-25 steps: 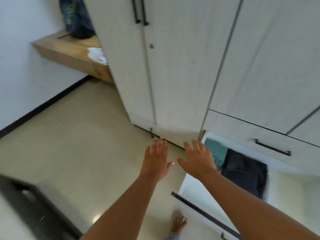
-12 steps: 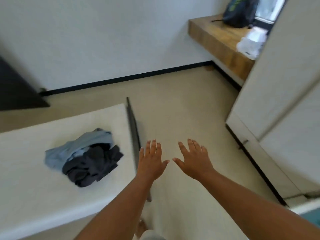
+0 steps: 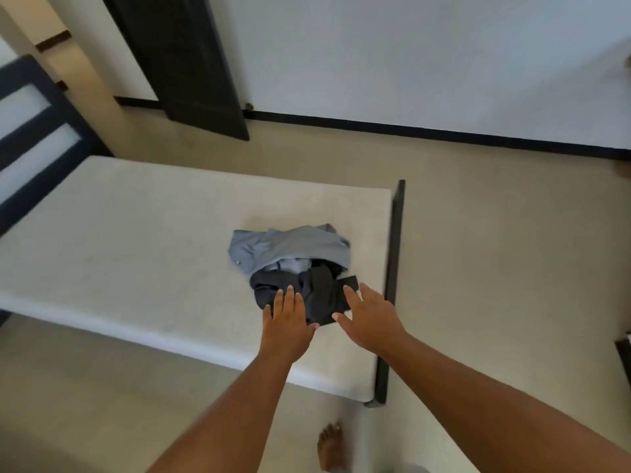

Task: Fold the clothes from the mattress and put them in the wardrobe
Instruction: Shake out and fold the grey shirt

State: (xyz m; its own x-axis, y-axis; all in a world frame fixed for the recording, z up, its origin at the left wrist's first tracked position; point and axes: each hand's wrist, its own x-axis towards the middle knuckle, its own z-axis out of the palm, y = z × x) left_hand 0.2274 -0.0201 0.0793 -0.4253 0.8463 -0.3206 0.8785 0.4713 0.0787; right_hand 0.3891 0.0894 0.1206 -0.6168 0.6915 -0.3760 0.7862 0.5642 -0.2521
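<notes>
In the head view, the clothes lie in one crumpled heap on the bare white mattress [image 3: 136,250], toward its right end and close to the dark footboard [image 3: 393,268]. A light blue shirt [image 3: 290,245] is draped over the far side of the heap and a dark grey garment [image 3: 317,291] is bunched on the near side. The left hand [image 3: 288,314] and right hand [image 3: 370,317] reach out side by side with fingers straight and spread, gripping nothing. They hang over the near edge of the dark garment, probably because it is the closest piece to take up. I cannot tell whether the fingertips touch the cloth. Both garments remain unfolded, so much of the job seems left. The wardrobe is out of sight. A bare foot [image 3: 329,445] stands on the floor near the mattress corner, and a dark door [image 3: 184,63] stands against the far wall.
</notes>
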